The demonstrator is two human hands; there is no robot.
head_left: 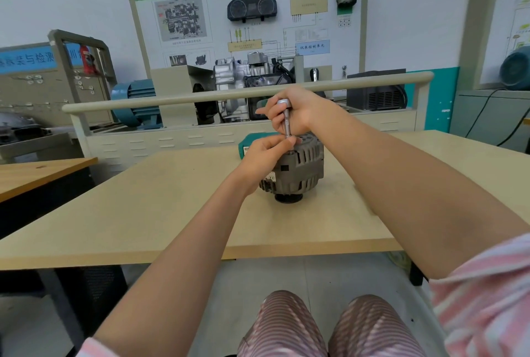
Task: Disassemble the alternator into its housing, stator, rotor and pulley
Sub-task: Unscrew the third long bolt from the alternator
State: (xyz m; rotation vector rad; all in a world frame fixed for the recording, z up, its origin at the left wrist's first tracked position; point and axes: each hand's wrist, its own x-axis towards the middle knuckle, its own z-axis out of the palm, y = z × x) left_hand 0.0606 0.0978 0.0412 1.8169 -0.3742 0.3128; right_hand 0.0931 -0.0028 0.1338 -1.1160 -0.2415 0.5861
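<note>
The right hand (292, 111) has its grip curled tight round an upright metal driver (286, 120). Directly beneath it, the left hand (265, 155) pinches the driver's lower shaft where it meets the top of the alternator (298, 168). The alternator stands pulley (288, 198) down, mid-worktop (172, 213), well in from every edge, with bare surface on both sides. A green case (252, 141) lies just behind the left hand's grip.

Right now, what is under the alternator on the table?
The alternator stands on its dark pulley, which rests on the table. The pulley's underside is hidden.
</note>
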